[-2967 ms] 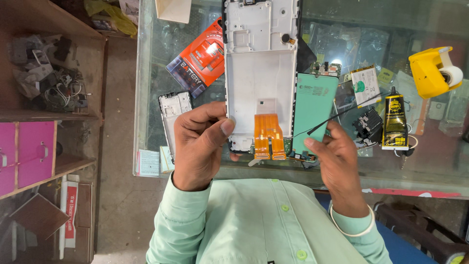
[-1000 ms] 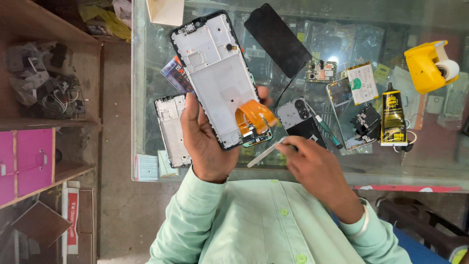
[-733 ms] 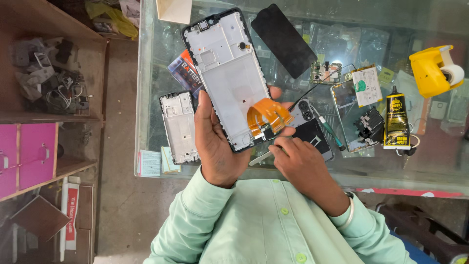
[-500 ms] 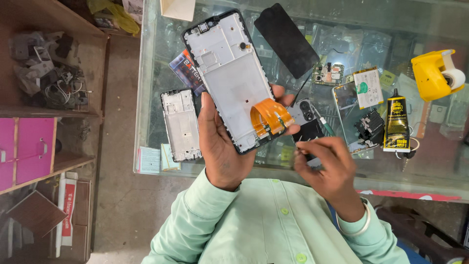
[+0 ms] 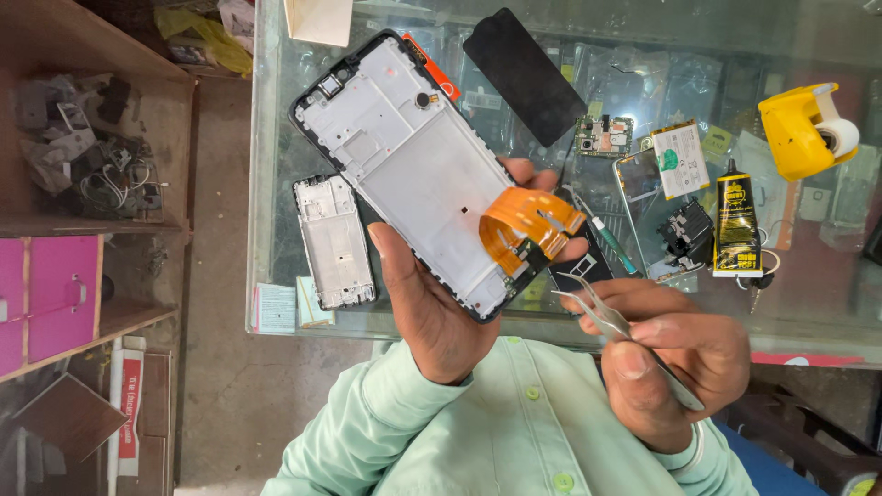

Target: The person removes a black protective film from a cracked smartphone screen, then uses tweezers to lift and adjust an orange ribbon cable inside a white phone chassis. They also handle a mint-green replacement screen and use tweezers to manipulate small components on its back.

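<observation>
My left hand (image 5: 432,303) grips a white phone frame (image 5: 395,156) with a black rim, tilted up to the left over the glass counter. An orange flex cable (image 5: 528,220) curls up from the frame's lower end, and my fingertips show behind it. My right hand (image 5: 675,358) holds metal tweezers (image 5: 597,308), their tips pointing left toward the frame's lower corner, a little apart from it.
On the glass counter (image 5: 276,230) lie a second white phone frame (image 5: 333,241), a black screen panel (image 5: 524,75), a small circuit board (image 5: 604,136), a black-and-yellow glue tube (image 5: 737,220), a yellow tape dispenser (image 5: 808,129) and several small parts. Wooden shelves (image 5: 92,220) with clutter stand left.
The phone frame left the counter and now sits tilted in my left hand. My right hand swapped its grip, drew back toward my chest and now holds the tweezers below the frame.
</observation>
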